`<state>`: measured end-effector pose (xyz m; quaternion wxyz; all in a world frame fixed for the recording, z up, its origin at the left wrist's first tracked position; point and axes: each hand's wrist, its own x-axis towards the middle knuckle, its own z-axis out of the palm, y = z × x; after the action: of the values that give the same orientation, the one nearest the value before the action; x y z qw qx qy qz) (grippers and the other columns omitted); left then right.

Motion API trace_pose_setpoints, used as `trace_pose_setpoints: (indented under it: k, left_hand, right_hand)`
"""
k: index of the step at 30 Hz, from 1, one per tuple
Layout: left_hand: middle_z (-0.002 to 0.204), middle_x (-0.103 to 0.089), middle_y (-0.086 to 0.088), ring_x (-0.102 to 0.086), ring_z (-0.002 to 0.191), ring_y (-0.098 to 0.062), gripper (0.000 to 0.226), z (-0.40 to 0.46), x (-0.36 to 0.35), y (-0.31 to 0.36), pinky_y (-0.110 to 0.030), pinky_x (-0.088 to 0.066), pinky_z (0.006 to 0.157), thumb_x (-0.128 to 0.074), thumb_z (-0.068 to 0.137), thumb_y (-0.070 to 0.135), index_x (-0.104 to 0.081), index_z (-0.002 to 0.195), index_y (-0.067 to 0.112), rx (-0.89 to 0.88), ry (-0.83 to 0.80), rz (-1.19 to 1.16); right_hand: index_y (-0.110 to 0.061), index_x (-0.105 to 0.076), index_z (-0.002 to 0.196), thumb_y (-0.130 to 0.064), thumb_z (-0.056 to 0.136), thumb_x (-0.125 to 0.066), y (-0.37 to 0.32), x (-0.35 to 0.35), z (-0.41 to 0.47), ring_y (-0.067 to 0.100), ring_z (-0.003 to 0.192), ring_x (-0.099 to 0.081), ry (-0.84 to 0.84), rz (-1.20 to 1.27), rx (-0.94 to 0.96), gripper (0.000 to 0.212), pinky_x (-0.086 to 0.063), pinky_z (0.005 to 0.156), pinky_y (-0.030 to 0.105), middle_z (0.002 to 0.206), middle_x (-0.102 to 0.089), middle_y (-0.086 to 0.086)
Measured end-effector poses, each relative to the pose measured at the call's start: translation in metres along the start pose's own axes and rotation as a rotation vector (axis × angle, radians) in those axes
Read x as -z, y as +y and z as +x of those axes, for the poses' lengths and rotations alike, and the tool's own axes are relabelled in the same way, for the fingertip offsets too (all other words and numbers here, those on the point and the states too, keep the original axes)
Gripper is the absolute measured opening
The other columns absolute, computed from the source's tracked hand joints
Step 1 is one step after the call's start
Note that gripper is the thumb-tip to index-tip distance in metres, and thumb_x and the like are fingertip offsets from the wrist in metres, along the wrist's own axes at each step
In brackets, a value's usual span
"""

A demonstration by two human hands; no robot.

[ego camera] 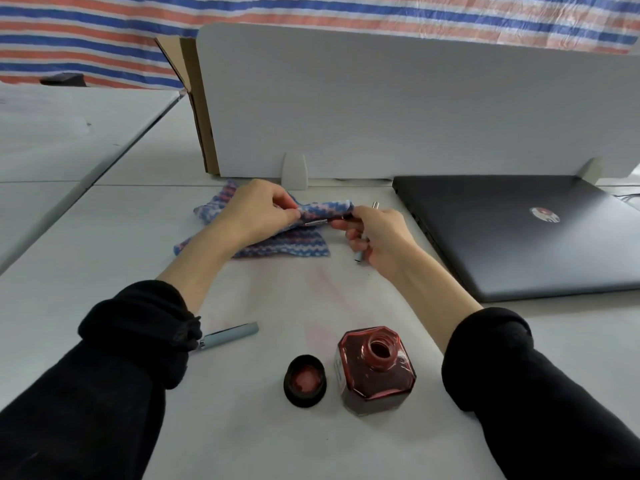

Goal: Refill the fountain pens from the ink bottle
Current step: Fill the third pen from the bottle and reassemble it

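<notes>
An open bottle of red ink [375,370] stands near the table's front, its black cap [304,380] lying upturned just to its left. My left hand [256,211] pinches a blue, pink and white cloth [287,244] and folds it over the nib end of a fountain pen [317,222]. My right hand [375,233] grips that pen's body, and a second pale pen part [358,257] sticks out below its fingers. A light blue pen cap [230,336] lies beside my left sleeve.
A closed dark laptop [526,233] lies at the right. A white divider panel [415,109] stands behind the cloth, with a cardboard box [194,98] at its left end. Faint pink ink stains mark the white table [242,427].
</notes>
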<state>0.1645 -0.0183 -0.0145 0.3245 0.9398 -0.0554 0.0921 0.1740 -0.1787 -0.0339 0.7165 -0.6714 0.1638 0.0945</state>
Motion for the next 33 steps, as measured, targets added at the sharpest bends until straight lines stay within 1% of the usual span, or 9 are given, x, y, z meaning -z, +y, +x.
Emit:
trace_pose_setpoints:
  k: [4,8,13,15,18,21,24,27,33]
  left_hand:
    - [0.076,-0.062,0.005,-0.054,0.069,-0.007,0.022,-0.002,-0.003,0.000,-0.020,-0.037,0.060,-0.054,0.089,0.028,-0.070,0.093,0.012,-0.044,-0.065,-0.055]
    - [0.091,-0.065,0.001,-0.062,0.090,-0.015,0.012,-0.001,-0.006,-0.005,-0.027,-0.046,0.081,-0.067,0.080,0.020,-0.060,0.090,0.018,-0.040,-0.071,-0.171]
    - [0.097,-0.067,-0.002,-0.061,0.091,-0.014,0.016,0.001,-0.012,-0.008,-0.026,-0.045,0.083,-0.065,0.082,0.018,-0.066,0.098,0.015,-0.069,-0.049,-0.144]
    - [0.096,-0.066,-0.002,-0.058,0.088,-0.012,0.019,0.001,-0.014,-0.009,-0.024,-0.042,0.080,-0.064,0.082,0.017,-0.066,0.100,0.009,-0.063,-0.002,-0.135]
    - [0.099,-0.067,-0.006,-0.057,0.088,-0.012,0.020,0.001,-0.015,-0.010,-0.024,-0.042,0.080,-0.063,0.082,0.014,-0.066,0.101,0.006,-0.055,0.038,-0.148]
    - [0.102,-0.068,-0.008,-0.059,0.090,-0.014,0.020,0.001,-0.015,-0.012,-0.027,-0.045,0.082,-0.063,0.082,0.014,-0.066,0.100,0.006,-0.037,0.041,-0.180]
    - [0.097,-0.065,-0.003,-0.058,0.089,-0.013,0.021,0.002,-0.014,-0.013,-0.025,-0.044,0.080,-0.063,0.082,0.015,-0.067,0.101,0.007,-0.030,0.030,-0.190]
    - [0.094,-0.064,-0.001,-0.058,0.088,-0.012,0.020,0.002,-0.013,-0.014,-0.024,-0.043,0.079,-0.063,0.083,0.014,-0.067,0.100,0.007,-0.028,0.022,-0.212]
    - [0.098,-0.067,-0.009,-0.060,0.087,-0.014,0.016,0.002,-0.014,-0.017,-0.017,-0.044,0.074,-0.063,0.082,0.008,-0.067,0.097,0.004,0.001,0.015,-0.322]
  right_hand:
    - [-0.007,-0.054,0.069,-0.006,0.090,-0.041,0.001,0.002,0.006,0.011,0.049,-0.029,-0.012,0.117,-0.020,0.025,-0.017,0.034,0.015,0.054,-0.066,0.005]
    - [-0.006,-0.053,0.074,-0.008,0.092,-0.041,0.002,0.002,0.011,0.011,0.049,-0.032,-0.046,0.180,-0.046,0.022,-0.018,0.034,0.016,0.054,-0.065,0.007]
    - [-0.008,-0.047,0.076,-0.004,0.088,-0.042,0.000,0.002,0.006,0.007,0.038,-0.036,-0.105,0.208,-0.068,0.014,-0.019,0.032,0.013,0.062,-0.063,0.007]
    - [-0.007,-0.049,0.075,-0.003,0.087,-0.043,-0.003,0.004,-0.001,0.009,0.037,-0.035,-0.109,0.098,-0.011,0.014,-0.021,0.034,0.016,0.065,-0.062,0.009]
    - [-0.008,-0.056,0.072,0.000,0.085,-0.049,-0.003,0.008,-0.005,0.012,0.048,-0.039,-0.071,-0.202,0.226,0.018,-0.029,0.039,0.018,0.065,-0.059,0.007]
    - [-0.014,-0.062,0.068,-0.008,0.080,-0.062,-0.003,0.011,-0.003,0.011,0.052,-0.045,-0.030,-0.506,0.446,0.013,-0.038,0.051,0.023,0.062,-0.058,0.001]
    - [-0.010,-0.065,0.074,-0.014,0.081,-0.063,-0.002,0.012,-0.002,0.011,0.054,-0.043,-0.038,-0.641,0.548,0.009,-0.037,0.056,0.026,0.064,-0.058,0.003]
    - [-0.007,-0.066,0.076,-0.016,0.083,-0.061,-0.001,0.012,-0.002,0.012,0.051,-0.041,-0.065,-0.671,0.544,0.013,-0.035,0.053,0.026,0.062,-0.056,0.004]
    - [-0.011,-0.060,0.062,-0.023,0.091,-0.054,-0.005,0.017,0.000,0.013,0.048,-0.036,-0.119,-0.572,0.396,0.032,-0.030,0.043,0.021,0.055,-0.047,0.001]
